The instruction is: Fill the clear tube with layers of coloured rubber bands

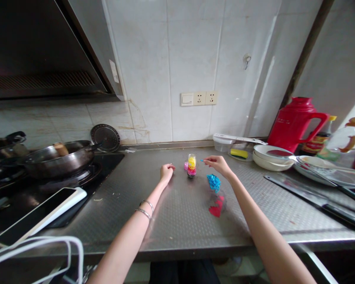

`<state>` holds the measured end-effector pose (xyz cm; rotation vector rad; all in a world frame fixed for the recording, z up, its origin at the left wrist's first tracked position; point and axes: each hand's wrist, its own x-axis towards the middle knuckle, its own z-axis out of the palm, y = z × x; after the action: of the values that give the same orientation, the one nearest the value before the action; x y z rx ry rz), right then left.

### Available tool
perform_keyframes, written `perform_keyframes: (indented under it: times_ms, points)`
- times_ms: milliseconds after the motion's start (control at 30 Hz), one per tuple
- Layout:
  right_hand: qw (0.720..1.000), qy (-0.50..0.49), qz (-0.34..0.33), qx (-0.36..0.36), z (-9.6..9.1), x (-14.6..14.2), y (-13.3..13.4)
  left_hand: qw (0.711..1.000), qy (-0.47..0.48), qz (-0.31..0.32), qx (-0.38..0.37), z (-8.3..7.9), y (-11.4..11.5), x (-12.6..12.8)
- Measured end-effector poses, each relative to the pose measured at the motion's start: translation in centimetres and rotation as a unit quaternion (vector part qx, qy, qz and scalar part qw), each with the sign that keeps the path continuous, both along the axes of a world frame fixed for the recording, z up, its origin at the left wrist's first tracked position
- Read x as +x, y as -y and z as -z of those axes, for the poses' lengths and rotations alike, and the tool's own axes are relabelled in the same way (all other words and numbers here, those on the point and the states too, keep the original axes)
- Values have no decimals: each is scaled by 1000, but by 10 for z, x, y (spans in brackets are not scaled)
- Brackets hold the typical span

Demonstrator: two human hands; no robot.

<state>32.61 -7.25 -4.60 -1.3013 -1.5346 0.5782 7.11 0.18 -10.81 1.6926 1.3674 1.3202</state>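
A small clear bottle (191, 163) with yellow, pink and darker layers inside stands upright on the metal counter, between my hands. Just behind its left side is a small pink item (186, 166). My right hand (218, 165) pinches a tiny blue piece (202, 160) to the right of the bottle, apart from it. Below that hand lies a heap of shiny blue pieces (213, 182). Nearer me is a red cut-out shape (216, 207), seemingly on clear plastic. My left hand (167, 172) rests on the counter left of the bottle, fingers curled in; their contents are hidden.
A stove with a pan (59, 159) and a phone (35, 217) on a white stand are at left. On the right are stacked bowls (272, 161), a knife (301, 195), a red thermos (294, 124) and a plastic tub (223, 144). A tiled wall closes the back.
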Motion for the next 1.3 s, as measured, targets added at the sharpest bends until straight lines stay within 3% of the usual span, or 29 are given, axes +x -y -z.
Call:
perform_keyframes:
  times_ms: [133, 233, 400, 600, 800, 1167, 1300]
  points:
    - [997, 51, -39, 31, -45, -13, -6, 1000, -1, 1, -6, -1, 1, 1]
    - [990, 121, -73, 14, -72, -23, -13, 1000, 8, -2, -12, 1, -1, 1]
    - [964, 252, -85, -15, -97, -38, -20, 1000, 22, 6, -12, 4, -4, 1]
    - [932, 356, -67, -31, -101, -49, -25, 1000, 23, 6, -13, 3, -2, 0]
    - [924, 375, -68, -21, -99, -52, -28, 1000, 26, 9, -13, 2, 0, 1]
    - [950, 307, -56, -10, -100, -46, -24, 999, 19, 1, -28, 0, 1, 1]
    - [970, 240, -13, 44, -83, -30, -18, 1000, 12, -2, -23, 0, 1, 0]
